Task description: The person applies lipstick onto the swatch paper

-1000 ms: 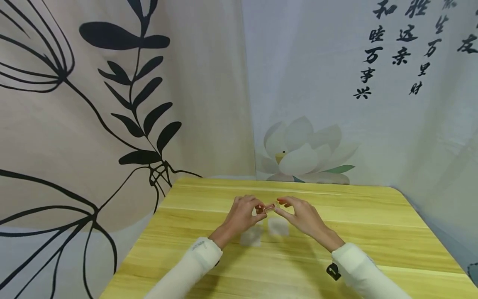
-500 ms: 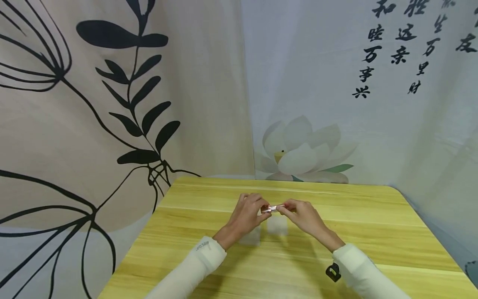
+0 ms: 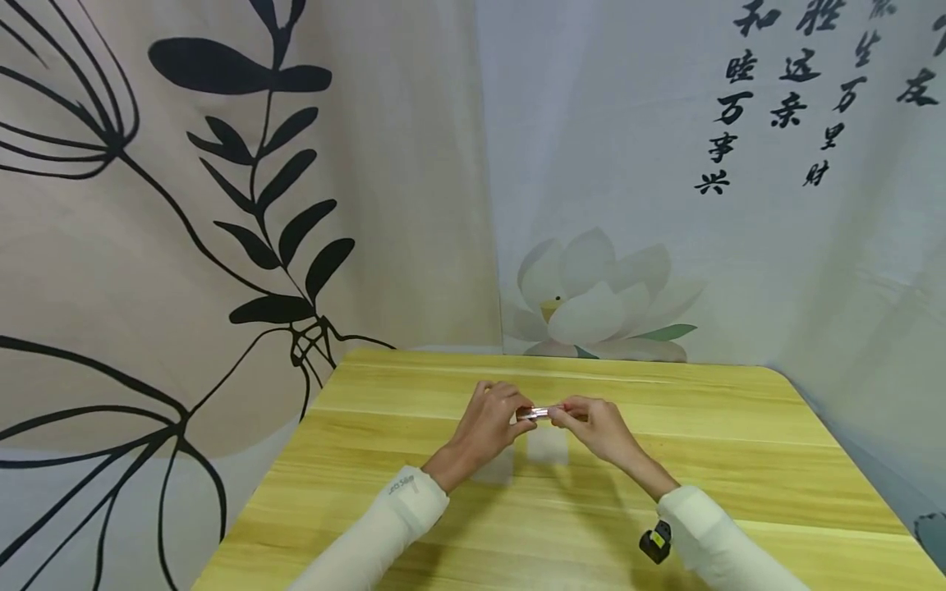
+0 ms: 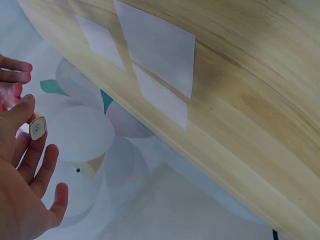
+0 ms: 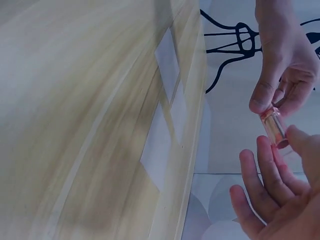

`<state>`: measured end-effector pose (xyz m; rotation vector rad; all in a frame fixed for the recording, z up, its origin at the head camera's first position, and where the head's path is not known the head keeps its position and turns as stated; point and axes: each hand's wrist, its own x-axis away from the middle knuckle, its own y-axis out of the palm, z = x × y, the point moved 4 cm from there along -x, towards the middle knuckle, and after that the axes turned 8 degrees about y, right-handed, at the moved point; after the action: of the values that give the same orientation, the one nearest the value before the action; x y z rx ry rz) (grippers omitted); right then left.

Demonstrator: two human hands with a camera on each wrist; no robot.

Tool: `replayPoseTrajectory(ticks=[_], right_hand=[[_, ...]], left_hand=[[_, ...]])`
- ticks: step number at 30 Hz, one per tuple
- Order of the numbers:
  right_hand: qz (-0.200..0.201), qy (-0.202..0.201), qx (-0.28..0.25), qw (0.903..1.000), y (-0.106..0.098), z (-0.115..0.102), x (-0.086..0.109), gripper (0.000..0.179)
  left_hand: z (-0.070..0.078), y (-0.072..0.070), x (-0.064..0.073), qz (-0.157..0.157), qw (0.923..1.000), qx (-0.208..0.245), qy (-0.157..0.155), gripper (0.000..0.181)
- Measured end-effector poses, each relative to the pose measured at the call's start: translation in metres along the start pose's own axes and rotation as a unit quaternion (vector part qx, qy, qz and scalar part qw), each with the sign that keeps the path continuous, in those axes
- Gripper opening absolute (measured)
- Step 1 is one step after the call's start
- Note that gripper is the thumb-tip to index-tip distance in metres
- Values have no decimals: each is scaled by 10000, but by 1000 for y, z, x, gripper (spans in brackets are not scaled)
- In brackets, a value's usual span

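Note:
Above the table, both hands meet at a small, shiny pink lipstick tube (image 3: 537, 413) with a clear outer case. My left hand (image 3: 484, 428) pinches its left end between thumb and fingers. The right hand (image 3: 602, 430) pinches the other end with thumb and fingertips. In the left wrist view, a round label (image 4: 37, 128) shows on the tube's base beside the left fingers. Seen from the right wrist, the lipstick tube (image 5: 274, 128) spans the space between the two hands, its middle uncovered and its ends partly hidden by fingers.
Beneath the hands, white paper squares (image 3: 548, 446) lie on the wooden table (image 3: 702, 460); three show in the left wrist view, one of them a larger sheet (image 4: 157, 47). A printed curtain (image 3: 414, 205) hangs behind the table's far edge. A black device (image 3: 655, 542) sits at the right wrist.
The right hand has moved left and taken hold of the tube's free end. The tube has turned to nearly level. Over the last half second, the hands have hardly moved.

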<state>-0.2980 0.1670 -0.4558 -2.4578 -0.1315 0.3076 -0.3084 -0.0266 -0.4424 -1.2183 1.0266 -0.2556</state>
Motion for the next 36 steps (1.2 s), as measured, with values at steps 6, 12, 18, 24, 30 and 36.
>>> replayPoseTrajectory(ticks=[6,12,18,24,30,36], right_hand=[[33,518,-273,9983,-2,1,-1,29],[-1,439,-332,9985,-4,2,1,28],[-195,551,-500,9970,-3,5,1,29],[-214,345,-457,9981,0,4,2,28],[-164,221,-469,9985,-1,4,2,35],[-56,210,-508,9985,-5,4,3,35]], left_hand=[[0,0,-2,87,9999,-40,-123,22],[-4,-1,1,81,9999,-68,-134,23],[-7,-1,7,102,9997,3,-220,24],[-5,-1,8,202,9997,16,-96,25],[-5,-1,9,159,9998,5,-131,26],[-7,0,12,209,9996,22,-197,25]])
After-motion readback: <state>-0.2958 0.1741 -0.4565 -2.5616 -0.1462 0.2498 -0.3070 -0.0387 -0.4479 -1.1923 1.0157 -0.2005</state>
